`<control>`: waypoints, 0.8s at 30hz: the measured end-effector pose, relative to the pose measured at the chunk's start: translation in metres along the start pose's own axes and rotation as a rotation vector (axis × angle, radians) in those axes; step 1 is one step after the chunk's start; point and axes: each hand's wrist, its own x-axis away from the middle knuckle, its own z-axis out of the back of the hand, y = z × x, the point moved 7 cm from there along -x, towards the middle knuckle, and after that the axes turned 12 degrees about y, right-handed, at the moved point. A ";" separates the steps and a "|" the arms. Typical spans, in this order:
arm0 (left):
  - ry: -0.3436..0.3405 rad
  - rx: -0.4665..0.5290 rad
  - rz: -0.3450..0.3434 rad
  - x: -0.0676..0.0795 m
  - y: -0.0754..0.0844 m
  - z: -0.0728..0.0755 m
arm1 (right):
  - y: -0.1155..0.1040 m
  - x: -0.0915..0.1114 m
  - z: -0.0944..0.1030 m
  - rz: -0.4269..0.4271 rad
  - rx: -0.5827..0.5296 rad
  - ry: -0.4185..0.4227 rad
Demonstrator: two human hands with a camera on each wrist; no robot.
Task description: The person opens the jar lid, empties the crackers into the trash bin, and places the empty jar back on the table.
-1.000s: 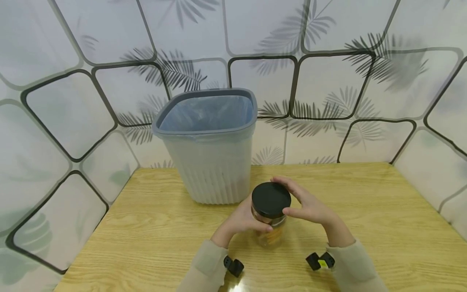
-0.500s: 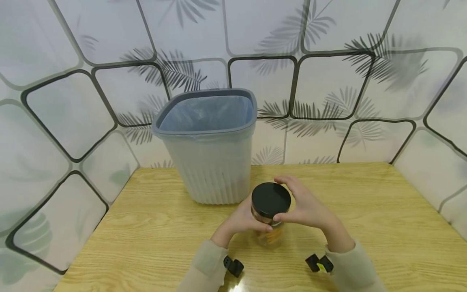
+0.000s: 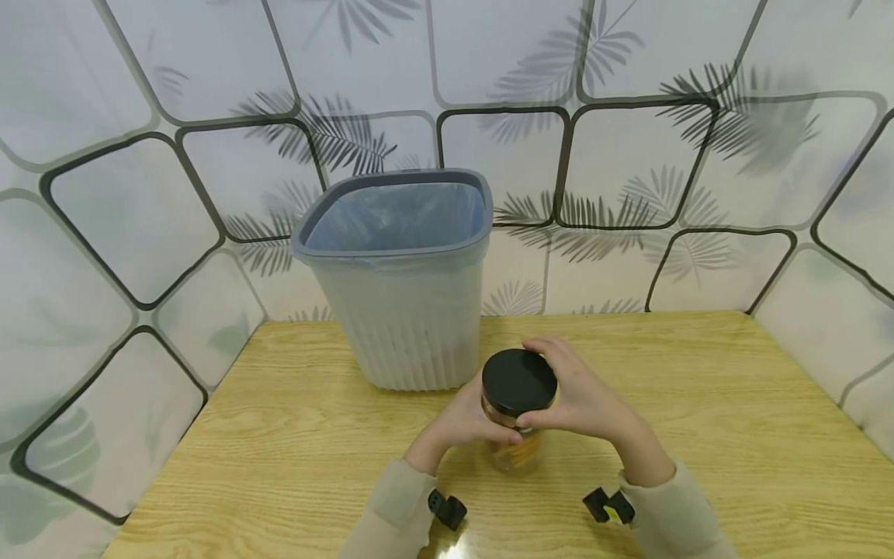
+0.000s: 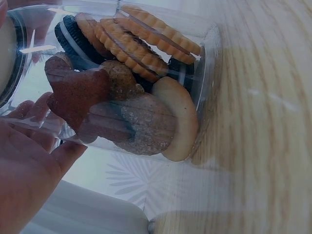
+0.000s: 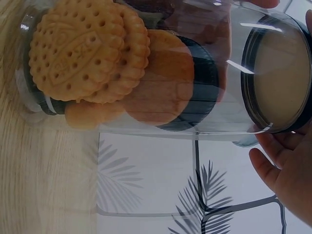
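Observation:
A clear jar (image 3: 518, 460) with a black lid (image 3: 519, 379) stands upright on the table. Round its side curls my left hand (image 3: 468, 419), thumb across the near face. My right hand (image 3: 583, 396) grips the lid's rim from the right, thumb at the near edge and fingers at the far edge. Cookies show through the wall: a brown star-shaped cookie (image 4: 78, 95), sandwich cookies (image 4: 131, 48) and a pale round cookie (image 4: 178, 119) in the left wrist view. The right wrist view shows scalloped round biscuits (image 5: 78, 53) and the lid's pale underside (image 5: 282, 73).
Behind the jar and to its left stands a tall pale bin (image 3: 412, 326) with a grey-blue rim, lined with a bluish plastic bag (image 3: 405, 217). Leaf-patterned cloth (image 3: 628, 163) walls in the back and sides of the wooden table (image 3: 293, 466).
My right hand has shifted round the lid, its thumb sliding left along the near edge. Its fingertips came off the far edge a little, then back in. My left hand and the jar stay put.

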 end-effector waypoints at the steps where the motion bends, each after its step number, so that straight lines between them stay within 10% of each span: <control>1: 0.000 0.001 0.000 0.000 0.000 0.000 | 0.000 0.000 0.000 0.000 0.000 0.000; 24: 0.013 -0.050 -0.006 0.000 0.003 0.000 | 0.003 0.000 0.000 0.025 -0.116 -0.012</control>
